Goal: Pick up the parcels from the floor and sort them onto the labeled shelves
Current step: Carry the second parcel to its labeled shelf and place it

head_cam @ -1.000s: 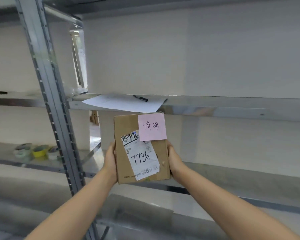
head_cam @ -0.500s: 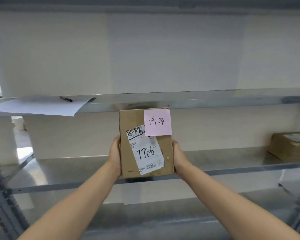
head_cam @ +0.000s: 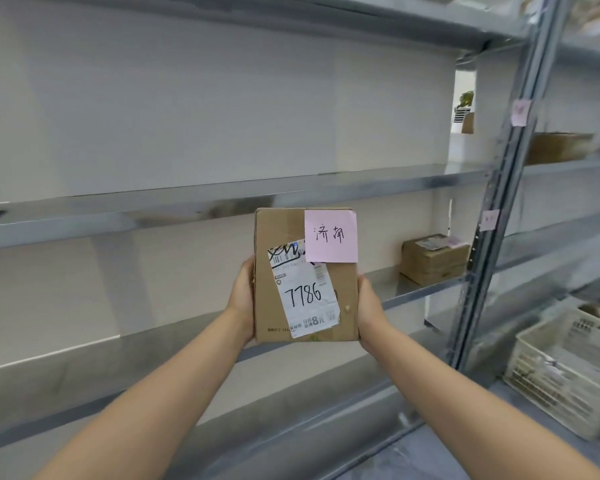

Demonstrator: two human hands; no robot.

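Both hands held one parcel (head_cam: 305, 275) up in front of the shelves: the left hand (head_cam: 242, 299) was clasped on its left edge and the right hand (head_cam: 369, 306) on its right edge, fingers hidden behind the box. The parcel stood upright in the air, clear of any shelf, its face showing a white label (head_cam: 303, 289) marked 7786 and a pink note (head_cam: 330, 235) with handwritten characters.

The sorting looked partly done. A second box (head_cam: 433, 259) already lay on the middle shelf (head_cam: 413, 292) to the right, and another brown box (head_cam: 558, 147) sat on a shelf beyond the post (head_cam: 499, 188). The held parcel was not yet placed; its shelf probably had to be matched against the small pink tags (head_cam: 521, 112) on the post, too blurred to read.

A pale crate (head_cam: 565, 368) stood low on the right. Most of the shelf space ahead was bare, so nothing seemed to block a placement except the post itself and the shelf lip above the parcel.
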